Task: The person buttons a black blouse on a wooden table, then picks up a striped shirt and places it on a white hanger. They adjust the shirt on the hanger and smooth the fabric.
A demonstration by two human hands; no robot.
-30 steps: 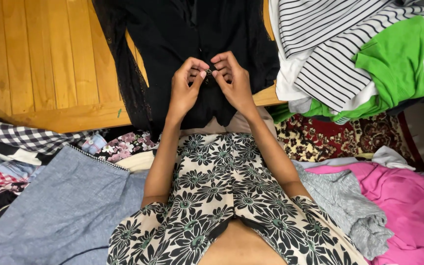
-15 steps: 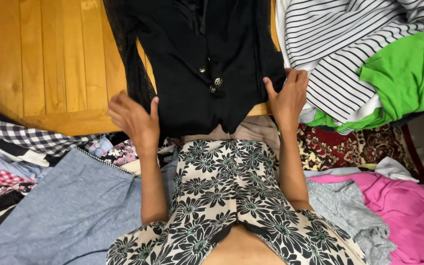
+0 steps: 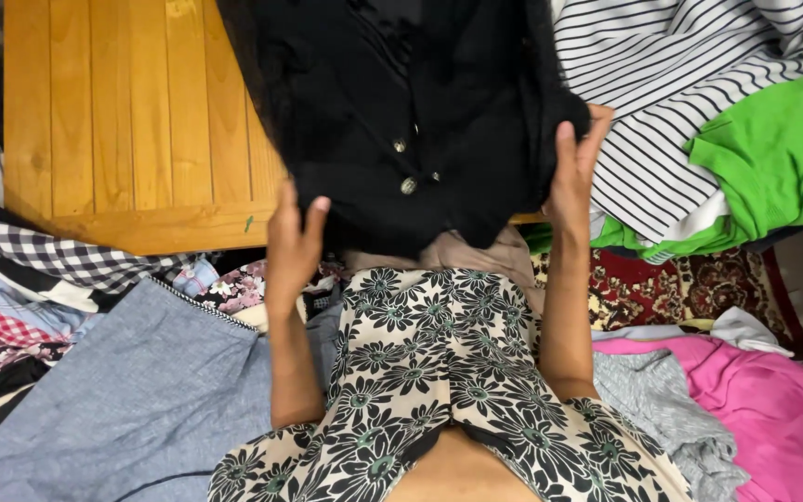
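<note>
- No real containers showing up here, no basket or bin, just loose piles of clothes lying around a wooden table point(image 3: 132, 121).
- The black buttoned garment point(image 3: 401, 121) is lying across the table's near edge, its bottom hem drooping off toward the person's lap.
- Its long axis is running away from the person: hem nearest, the rest heading up out of the top of the shot. The button line point(image 3: 408, 167) is running roughly the same way, a bit slanted.
- The left hand point(image 3: 292, 244) is gripping the garment's lower left corner, thumb on top of the cloth and fingers tucked under, closed around the fabric.
- The right hand point(image 3: 573, 172) is pinching the right side edge a bit higher up, fingers curled over the black cloth.
- The right side is sitting higher than the left, so the hem is looking tilted.
- A striped white and black piece point(image 3: 680, 102) is lying just right of the garment, with a green top point(image 3: 764, 158) on it.
- A pink garment point(image 3: 755, 400) and a grey one point(image 3: 662, 409) are sitting at lower right.
- On the left, grey-blue fabric point(image 3: 141, 390) and checked cloth point(image 3: 58, 260) are piling up below the table.
- The person is wearing a black and white floral dress point(image 3: 429, 372).
</note>
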